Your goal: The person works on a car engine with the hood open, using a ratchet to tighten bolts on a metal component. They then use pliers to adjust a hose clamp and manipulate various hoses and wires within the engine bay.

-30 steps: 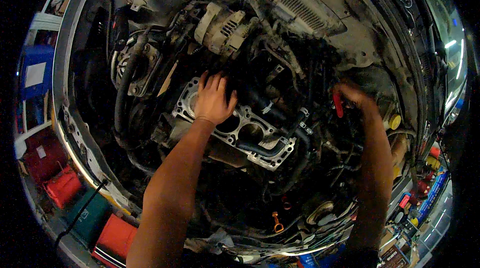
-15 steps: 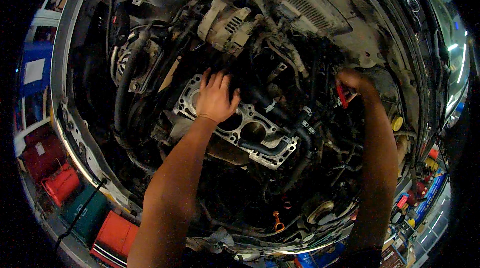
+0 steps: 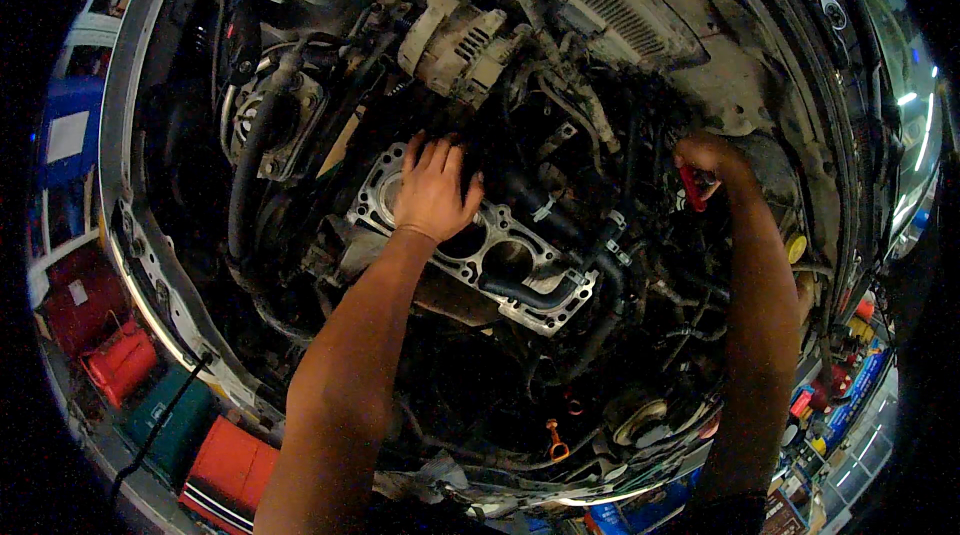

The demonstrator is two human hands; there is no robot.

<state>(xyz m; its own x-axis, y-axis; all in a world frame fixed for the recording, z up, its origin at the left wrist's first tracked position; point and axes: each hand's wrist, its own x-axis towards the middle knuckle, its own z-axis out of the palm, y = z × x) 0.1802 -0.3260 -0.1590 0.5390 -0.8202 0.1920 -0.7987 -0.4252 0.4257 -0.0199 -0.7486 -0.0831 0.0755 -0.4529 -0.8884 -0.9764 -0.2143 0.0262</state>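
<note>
My left hand [image 3: 437, 193] lies flat with fingers spread across the bare engine block [image 3: 548, 313], over its left cylinder bores. Another open cylinder bore [image 3: 508, 262] shows to the right of it. A black coolant hose [image 3: 525, 293] crosses the block's right end, and a clamp [image 3: 541, 211] sits on a second hose behind. At the right of the engine bay my right hand [image 3: 712, 157] is closed round a red-handled tool [image 3: 692, 189]. The tool's working end is hidden in shadow among dark hoses and wiring, so its exact kind cannot be made out.
An alternator [image 3: 455, 45] stands beyond the block. An orange dipstick loop [image 3: 557, 443] sticks up near the front, and a yellow cap [image 3: 795, 249] lies beside my right forearm. On the far right rests a wrench [image 3: 832, 11]. Red toolboxes [image 3: 230, 475] stand outside at left.
The red-handled tool has turned slightly in my right hand, and more of its red side shows. My left hand keeps its place on the block.
</note>
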